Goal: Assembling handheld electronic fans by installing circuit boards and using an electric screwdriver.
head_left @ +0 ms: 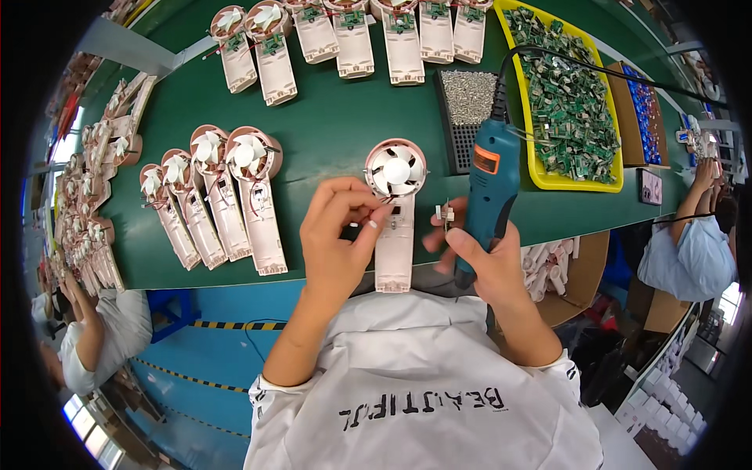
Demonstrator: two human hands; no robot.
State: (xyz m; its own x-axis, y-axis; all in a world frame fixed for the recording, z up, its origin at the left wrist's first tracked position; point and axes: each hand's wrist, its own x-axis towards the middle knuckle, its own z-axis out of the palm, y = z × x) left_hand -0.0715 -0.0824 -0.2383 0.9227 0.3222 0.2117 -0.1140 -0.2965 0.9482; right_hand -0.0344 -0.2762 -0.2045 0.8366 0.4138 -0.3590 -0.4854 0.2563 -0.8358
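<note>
A pale pink handheld fan half-shell [393,254] with white blades lies at the table's near edge, blade end away from me. My left hand [338,231] is at its left side, thumb and forefinger pinched at the thin wires [387,200] below the blades. My right hand [489,258], just right of the shell, holds a blue-teal electric screwdriver [495,176], its bit end pointing down toward me. The same hand's fingers also hold a small circuit board [445,214], apart from the shell. The fingertips behind the board are partly blurred.
Several fan half-shells [258,223] lie to the left, others [403,55] along the far side. A black tray of screws [468,98], a yellow bin [615,176] of circuit boards and a box of blue parts [644,117] stand right. A black cable [595,69] runs from the screwdriver. Co-workers sit either side.
</note>
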